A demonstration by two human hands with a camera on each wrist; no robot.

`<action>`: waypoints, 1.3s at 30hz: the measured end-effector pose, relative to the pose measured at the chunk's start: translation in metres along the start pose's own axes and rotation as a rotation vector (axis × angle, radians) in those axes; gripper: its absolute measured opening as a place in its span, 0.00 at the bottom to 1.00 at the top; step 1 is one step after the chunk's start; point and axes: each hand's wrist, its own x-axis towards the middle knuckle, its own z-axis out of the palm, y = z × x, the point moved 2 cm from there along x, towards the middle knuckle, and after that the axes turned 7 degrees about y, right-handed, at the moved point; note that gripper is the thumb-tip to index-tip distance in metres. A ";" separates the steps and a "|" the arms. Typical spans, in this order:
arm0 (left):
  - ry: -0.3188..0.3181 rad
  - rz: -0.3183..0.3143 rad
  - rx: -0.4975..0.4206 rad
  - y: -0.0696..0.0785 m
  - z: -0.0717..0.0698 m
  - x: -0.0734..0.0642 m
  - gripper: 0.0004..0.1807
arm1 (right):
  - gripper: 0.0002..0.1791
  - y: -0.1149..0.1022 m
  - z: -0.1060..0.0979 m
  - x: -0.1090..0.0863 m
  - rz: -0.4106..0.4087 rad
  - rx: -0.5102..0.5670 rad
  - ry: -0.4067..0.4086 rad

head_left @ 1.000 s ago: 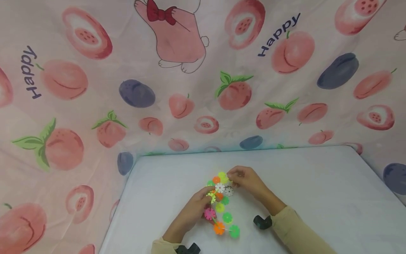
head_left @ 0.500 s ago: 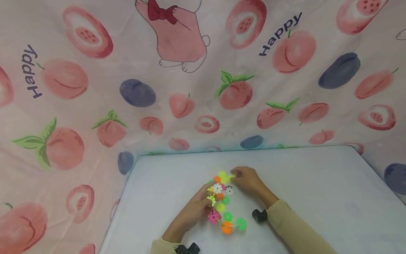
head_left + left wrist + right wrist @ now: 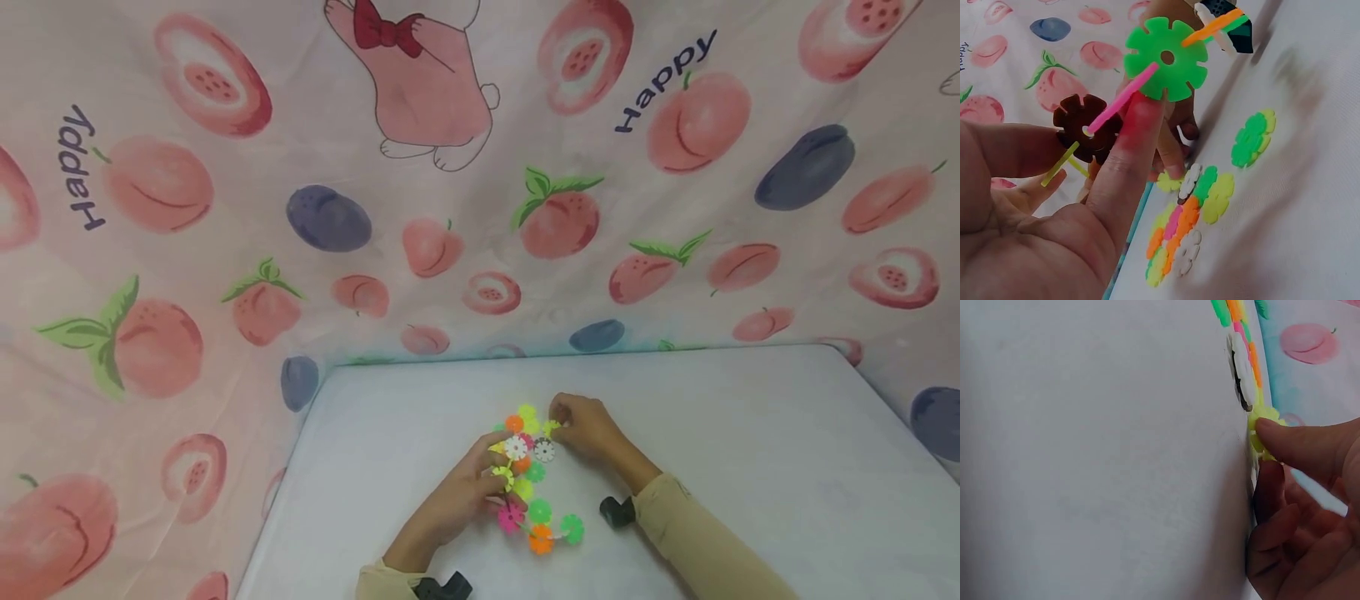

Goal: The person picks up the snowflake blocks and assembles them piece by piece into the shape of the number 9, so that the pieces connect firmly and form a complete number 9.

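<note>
My left hand holds a chain of linked, notched flower-shaped plastic discs above the table. In the left wrist view, a brown disc is between its fingers, joined by a pink disc seen edge-on to a green disc. The chain's lower part, with an orange disc and a green end disc, hangs out to the right in the head view. My right hand pinches a yellow disc between thumb and finger, at the right side of a loose group of discs.
Several loose discs, including an orange disc and a white disc, lie on the white table beyond and beside the chain. Black wrist cameras sit by both sleeves. A fruit-printed cloth stands behind the table.
The right hand has drawn a yellow disc slightly right, away from the other loose discs. The chain's lower end has swung right; the left hand keeps its hold.
</note>
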 end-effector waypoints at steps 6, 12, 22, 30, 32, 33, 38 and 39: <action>-0.015 -0.006 -0.023 -0.001 0.001 0.001 0.36 | 0.11 0.001 -0.003 -0.005 0.022 0.030 -0.011; -0.048 -0.009 -0.052 -0.001 0.000 0.001 0.37 | 0.10 0.002 -0.005 -0.008 0.029 0.034 -0.023; 0.033 -0.010 -0.018 -0.003 -0.002 0.003 0.30 | 0.09 0.002 -0.009 -0.014 0.057 0.115 -0.047; 0.048 0.012 0.007 -0.005 -0.003 0.007 0.30 | 0.09 0.002 -0.014 -0.018 0.039 0.223 -0.077; 0.041 0.010 0.006 -0.005 -0.003 0.007 0.30 | 0.08 0.001 -0.016 -0.020 0.043 0.257 -0.092; 0.037 0.009 0.002 -0.005 -0.003 0.006 0.30 | 0.08 0.000 -0.017 -0.021 0.043 0.270 -0.101; 0.010 0.015 0.000 -0.003 -0.003 0.004 0.31 | 0.08 -0.006 -0.021 -0.027 0.033 0.358 -0.160; 0.001 0.019 0.000 -0.003 -0.003 0.004 0.31 | 0.08 -0.007 -0.022 -0.028 0.029 0.377 -0.173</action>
